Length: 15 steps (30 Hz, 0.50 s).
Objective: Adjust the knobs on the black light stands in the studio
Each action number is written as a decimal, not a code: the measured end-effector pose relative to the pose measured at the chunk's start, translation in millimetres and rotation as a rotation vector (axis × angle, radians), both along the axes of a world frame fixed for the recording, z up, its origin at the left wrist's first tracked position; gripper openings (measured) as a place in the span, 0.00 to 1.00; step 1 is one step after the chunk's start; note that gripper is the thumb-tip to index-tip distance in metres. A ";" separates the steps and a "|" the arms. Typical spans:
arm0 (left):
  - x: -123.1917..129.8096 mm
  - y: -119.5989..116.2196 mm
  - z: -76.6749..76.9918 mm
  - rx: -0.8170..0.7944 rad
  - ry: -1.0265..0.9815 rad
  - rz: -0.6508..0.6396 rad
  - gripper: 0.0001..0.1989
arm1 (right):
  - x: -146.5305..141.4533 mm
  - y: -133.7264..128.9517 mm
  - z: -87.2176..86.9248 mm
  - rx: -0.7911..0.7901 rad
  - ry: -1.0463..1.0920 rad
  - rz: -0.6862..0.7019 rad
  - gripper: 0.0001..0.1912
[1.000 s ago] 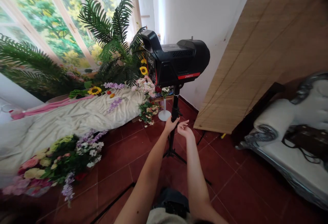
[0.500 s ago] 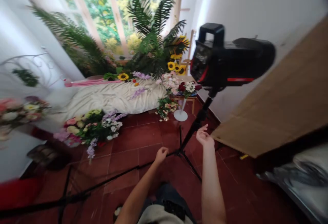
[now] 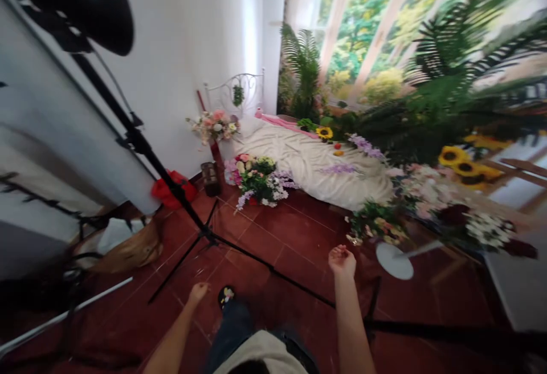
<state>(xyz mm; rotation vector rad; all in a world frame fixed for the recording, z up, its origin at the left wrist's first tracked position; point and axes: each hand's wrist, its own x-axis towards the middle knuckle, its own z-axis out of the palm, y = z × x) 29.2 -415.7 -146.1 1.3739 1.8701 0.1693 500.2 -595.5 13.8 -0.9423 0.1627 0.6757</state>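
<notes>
My left hand [image 3: 199, 292] hangs low over the floor, its fingers loosely bent and nothing seen in them. The nearest things to it are a leg of the light stand [image 3: 160, 177] and my shoe [image 3: 226, 296]. My right hand [image 3: 342, 261] is held out with the palm partly up. Its fingers are half curled and apart, holding nothing that I can see. Beyond it lie a flower bunch [image 3: 378, 223] and a white round base [image 3: 395, 261]. A black studio light [image 3: 94, 6] tops the stand at the upper left.
A bed with a cream cover [image 3: 316, 171] stands by the window, with a flower arrangement [image 3: 260, 180] before it. At left are a red bag [image 3: 173, 188], a brown bag [image 3: 132, 248] and a white pole [image 3: 81, 305]. Another dark stand leg [image 3: 427, 328] crosses at lower right.
My view has swung left, so the bed and window now sit further right. A light stand has come in at left. My hands have moved apart, and the right fingers are more curled.
</notes>
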 end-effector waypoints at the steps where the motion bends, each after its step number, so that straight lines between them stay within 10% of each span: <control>1: -9.0 18.5 10.7 0.021 -0.082 0.021 0.08 | -10.3 22.3 4.4 0.003 0.030 0.022 0.03; 9: -34.2 199.6 114.1 0.510 -0.411 0.195 0.08 | -109.8 177.0 41.3 -0.006 0.126 0.360 0.05; 15: -45.0 317.8 181.5 0.951 -0.534 0.196 0.22 | -202.4 267.2 36.5 -0.031 -0.081 0.726 0.04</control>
